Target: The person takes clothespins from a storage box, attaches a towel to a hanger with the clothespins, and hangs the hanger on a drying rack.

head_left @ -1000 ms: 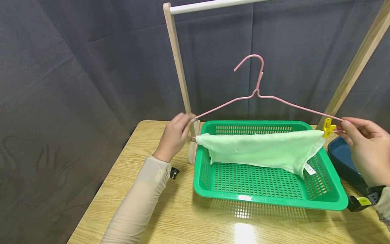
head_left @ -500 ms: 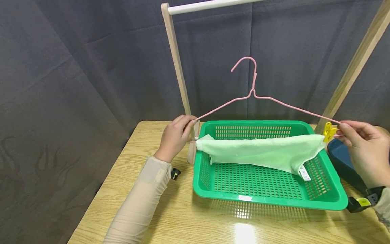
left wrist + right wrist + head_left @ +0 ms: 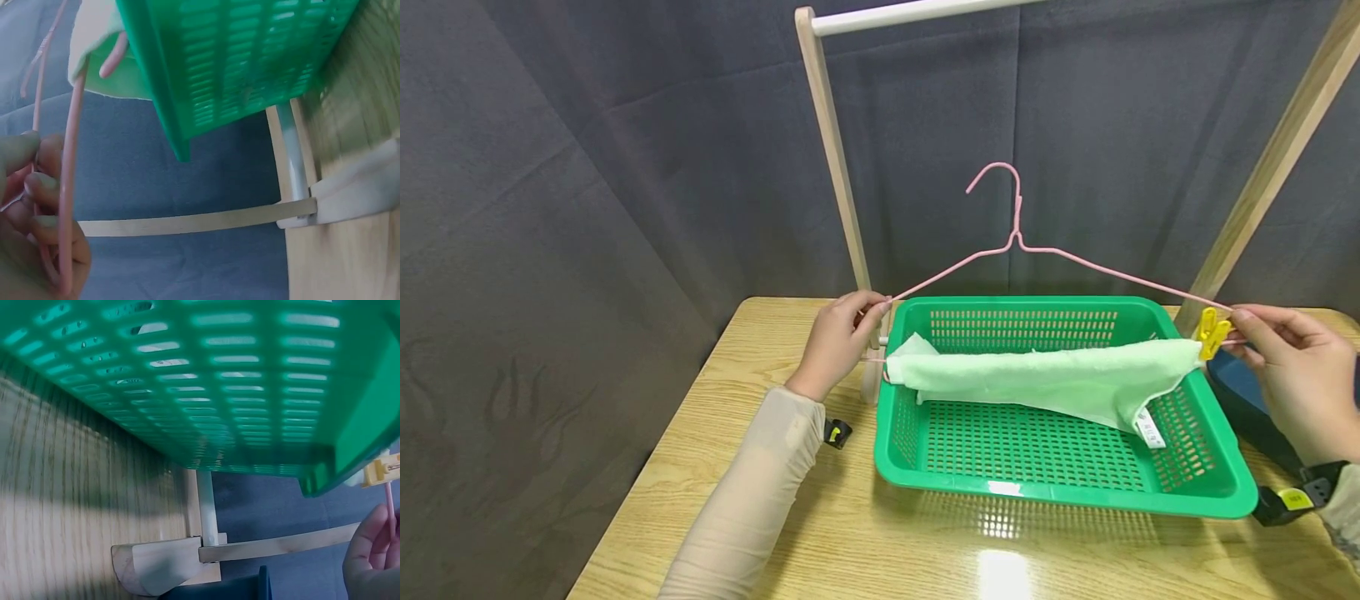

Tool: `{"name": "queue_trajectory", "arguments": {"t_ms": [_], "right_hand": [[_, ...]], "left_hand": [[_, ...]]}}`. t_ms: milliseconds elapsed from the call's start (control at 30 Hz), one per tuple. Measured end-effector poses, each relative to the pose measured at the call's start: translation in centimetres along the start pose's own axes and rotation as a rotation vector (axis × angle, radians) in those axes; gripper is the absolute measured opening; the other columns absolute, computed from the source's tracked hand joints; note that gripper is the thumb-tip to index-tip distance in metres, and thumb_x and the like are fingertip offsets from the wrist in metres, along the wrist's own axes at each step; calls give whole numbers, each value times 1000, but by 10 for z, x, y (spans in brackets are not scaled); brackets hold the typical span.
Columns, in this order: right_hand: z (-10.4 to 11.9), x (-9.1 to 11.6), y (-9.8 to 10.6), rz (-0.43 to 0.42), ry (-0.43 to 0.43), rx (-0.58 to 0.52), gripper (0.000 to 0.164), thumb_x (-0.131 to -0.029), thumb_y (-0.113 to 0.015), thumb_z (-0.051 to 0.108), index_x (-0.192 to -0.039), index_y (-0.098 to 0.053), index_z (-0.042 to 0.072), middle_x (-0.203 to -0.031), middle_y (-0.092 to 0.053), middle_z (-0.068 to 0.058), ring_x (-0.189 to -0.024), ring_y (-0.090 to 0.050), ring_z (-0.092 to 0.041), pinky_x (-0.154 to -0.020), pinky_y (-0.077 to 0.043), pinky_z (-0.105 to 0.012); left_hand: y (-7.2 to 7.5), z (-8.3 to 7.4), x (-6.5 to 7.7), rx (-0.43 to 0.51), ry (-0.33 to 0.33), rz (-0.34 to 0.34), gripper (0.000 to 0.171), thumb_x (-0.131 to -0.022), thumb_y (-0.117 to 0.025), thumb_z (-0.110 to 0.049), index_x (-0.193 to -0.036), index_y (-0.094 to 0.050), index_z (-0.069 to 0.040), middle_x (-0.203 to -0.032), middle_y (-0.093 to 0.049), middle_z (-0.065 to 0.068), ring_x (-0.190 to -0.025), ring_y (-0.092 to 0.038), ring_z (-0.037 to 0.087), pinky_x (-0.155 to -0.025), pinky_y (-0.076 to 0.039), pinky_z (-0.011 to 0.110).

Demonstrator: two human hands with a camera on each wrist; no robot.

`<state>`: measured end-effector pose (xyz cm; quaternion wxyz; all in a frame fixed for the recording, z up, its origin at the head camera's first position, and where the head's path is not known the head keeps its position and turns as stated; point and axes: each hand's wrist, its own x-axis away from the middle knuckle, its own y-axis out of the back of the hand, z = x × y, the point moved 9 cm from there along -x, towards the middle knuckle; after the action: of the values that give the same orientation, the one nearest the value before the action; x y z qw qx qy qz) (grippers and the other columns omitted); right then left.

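A pink clothes hanger (image 3: 951, 271) is held up by its two ends, its hook pointing upward. At its left end my left hand (image 3: 837, 337) grips the wire, and the left wrist view shows the fingers (image 3: 47, 181) curled round it. My right hand (image 3: 1303, 367) pinches the other end between thumb and fingers. Over the lower bar hangs a light green towel (image 3: 1037, 379) with a white tag (image 3: 1148, 428) at its lower right. A yellow clothespin (image 3: 1212, 333) clips the towel's right end. Below is a green basket (image 3: 1037, 492); the towel's lower edge hangs within its outline.
A wooden rack with a white top rail (image 3: 917, 13) stands behind the basket. Its posts (image 3: 833, 158) rise on both sides. A dark blue bin (image 3: 1247, 400) sits right of the basket on the wooden table (image 3: 760, 350). Grey curtain hangs behind.
The hanger and towel have come down a little, and the hook has shifted left. Both hands have lowered slightly with it, still holding its ends.
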<state>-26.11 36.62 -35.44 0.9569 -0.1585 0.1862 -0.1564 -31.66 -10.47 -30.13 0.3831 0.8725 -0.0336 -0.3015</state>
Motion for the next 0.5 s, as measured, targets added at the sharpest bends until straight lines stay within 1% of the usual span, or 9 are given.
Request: {"name": "queue_trajectory", "arguments": {"t_ms": [100, 200, 300, 433, 500], "right_hand": [[-6, 1, 1, 0, -37, 15, 23, -83, -67, 1, -104, -65, -9, -93, -66, -6, -71, -61, -13, -61, -53, -18], [-10, 2, 2, 8, -68, 26, 25, -83, -68, 2, -105, -65, -8, -94, -65, -5, -72, -59, -13, -61, -52, -17], [-13, 3, 3, 12, -93, 67, 26, -84, -68, 6, -107, -65, -5, -96, -64, -3, -73, -59, -11, -62, -52, -16], [-16, 3, 6, 9, -126, 114, 26, -84, -69, 10, -107, -66, -2, -96, -63, -1, -73, -57, -10, -61, -51, -15], [-19, 3, 9, 4, -141, 134, 25, -84, -69, 11, -106, -66, 0, -95, -63, 1, -72, -57, -9, -61, -51, -15]], "left_hand": [[-5, 8, 1, 50, 58, 39, 24, -97, -53, -27, -112, -67, -13, -84, -62, -2, -67, -51, 10, -61, -45, 28], [-9, 15, 3, 85, 100, 64, 24, -96, -55, -25, -113, -67, -12, -86, -63, -2, -70, -53, 12, -62, -46, 29], [-11, 22, 4, 110, 125, 78, 23, -96, -55, -24, -111, -67, -11, -87, -64, 1, -72, -54, 13, -64, -47, 29], [-15, 29, 6, 143, 141, 92, 23, -96, -55, -24, -110, -67, -11, -90, -65, 5, -72, -54, 14, -64, -46, 29], [-17, 32, 7, 156, 149, 101, 22, -96, -55, -25, -109, -68, -11, -89, -65, 4, -71, -53, 14, -63, -46, 29]]}}
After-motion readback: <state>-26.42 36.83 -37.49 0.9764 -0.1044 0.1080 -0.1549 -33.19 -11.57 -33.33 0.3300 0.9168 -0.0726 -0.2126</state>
